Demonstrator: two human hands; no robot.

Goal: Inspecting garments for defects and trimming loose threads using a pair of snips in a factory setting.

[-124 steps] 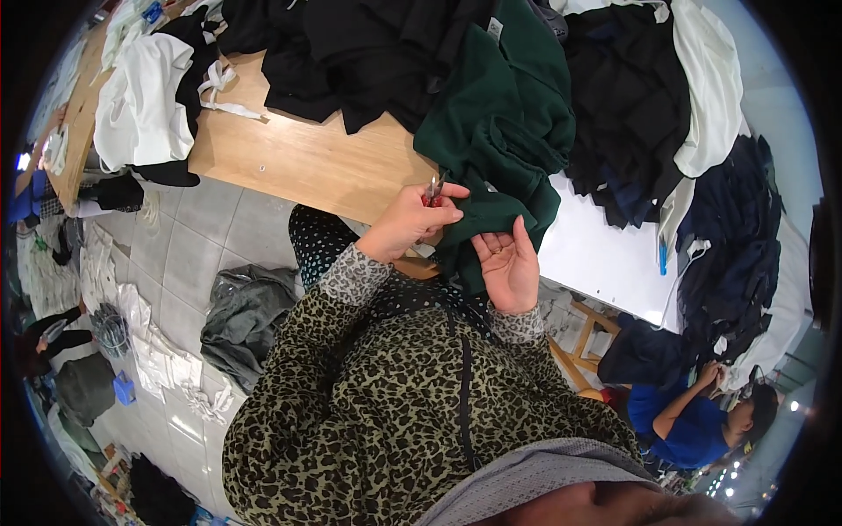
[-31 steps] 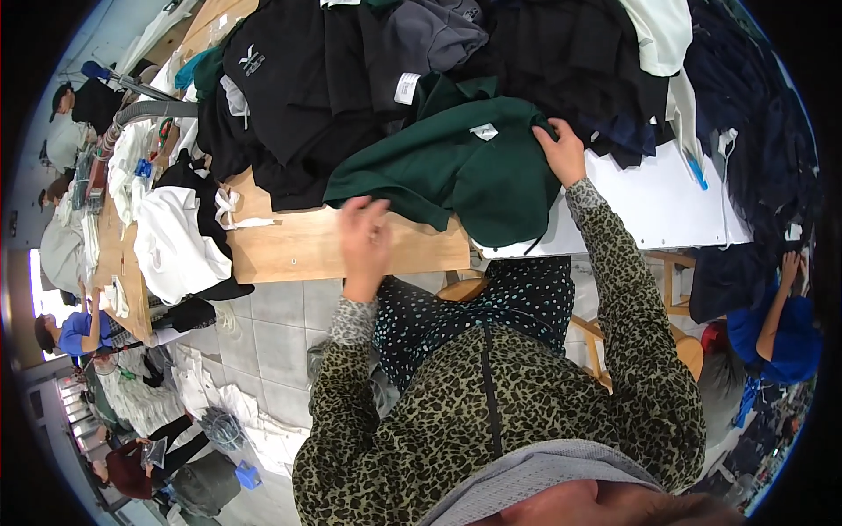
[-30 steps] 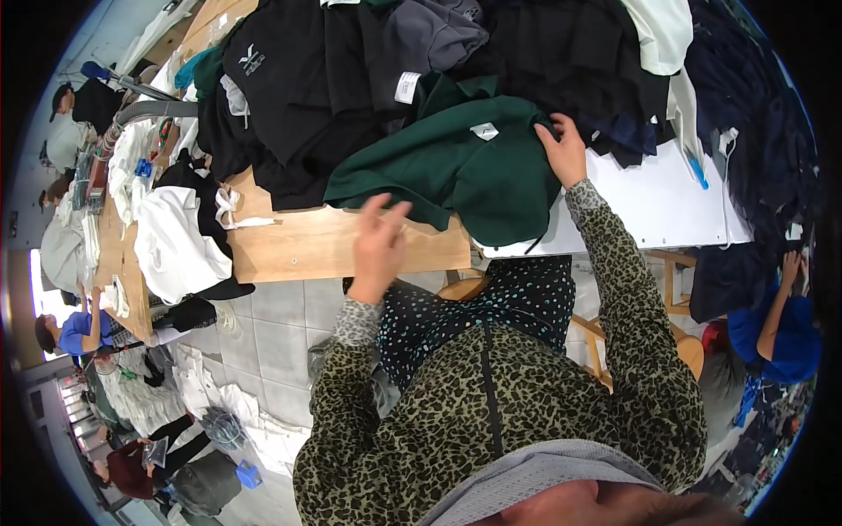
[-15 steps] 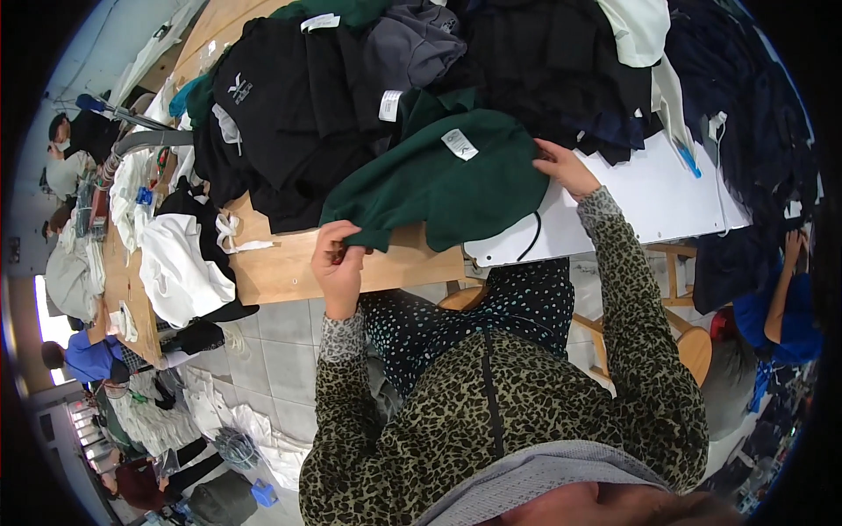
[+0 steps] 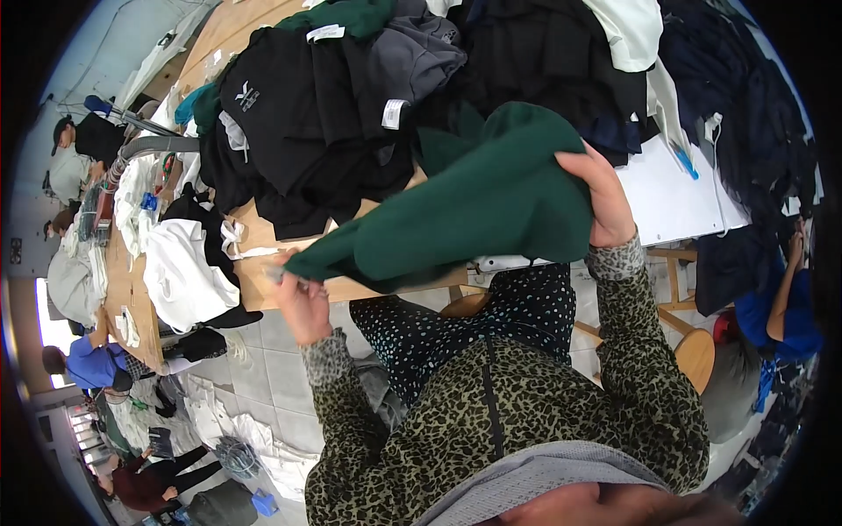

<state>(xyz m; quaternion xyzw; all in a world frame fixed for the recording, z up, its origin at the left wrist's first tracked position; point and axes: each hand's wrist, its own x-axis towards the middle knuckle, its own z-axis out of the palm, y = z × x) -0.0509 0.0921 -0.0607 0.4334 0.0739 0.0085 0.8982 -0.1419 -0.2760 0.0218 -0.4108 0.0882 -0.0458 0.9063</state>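
Observation:
A dark green garment piece is stretched between my two hands above the table's near edge. My left hand pinches its narrow left end. At its right edge my right hand grips the cloth, thumb on top and the fingers partly hidden behind it. The fabric is slightly blurred by motion, and no label shows on its visible side. Just beyond it lie a black garment with a small light print and a heap of black cloth.
Around the wooden table lie a grey garment, white cloth and a dark navy pile. A white board carries a blue pen. A wooden stool stands at right. Several people work nearby.
The green piece has been lifted off the table and turned, so its white label no longer shows. My right hand has moved right and nearer; my left hand has shifted left and nearer.

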